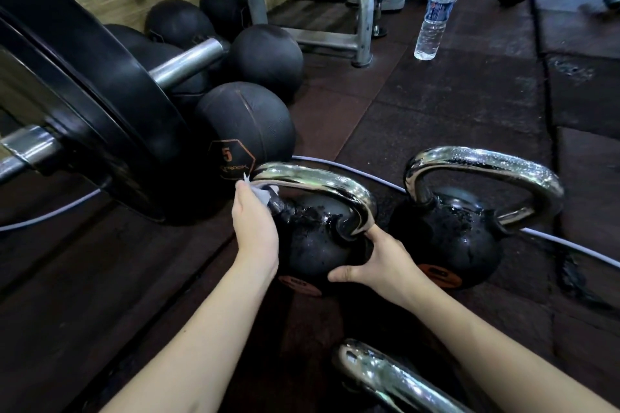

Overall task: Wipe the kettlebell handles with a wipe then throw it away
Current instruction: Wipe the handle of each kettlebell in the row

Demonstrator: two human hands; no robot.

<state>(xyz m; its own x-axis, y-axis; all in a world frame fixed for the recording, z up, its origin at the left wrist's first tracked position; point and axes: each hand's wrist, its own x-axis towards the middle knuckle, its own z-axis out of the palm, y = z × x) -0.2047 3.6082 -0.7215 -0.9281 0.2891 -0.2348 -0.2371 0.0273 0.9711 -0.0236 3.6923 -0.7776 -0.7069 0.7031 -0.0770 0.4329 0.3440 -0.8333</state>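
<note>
While the left hand [255, 228] pinches a white wipe [263, 193] against the left leg of the chrome handle [315, 183], the right hand [372, 261] cups the black kettlebell [312, 245] at the handle's right foot, fingers curled round the ball. That handle arches left to right between the hands, so the wiping hand is nearer the unwiped top. Smooth mirror chrome sits over a rough, pitted black ball on the dark rubber floor [436, 104]. A second kettlebell [449, 238] stands just right, its handle beaded with droplets; a third handle [379, 375] shows nearer.
</note>
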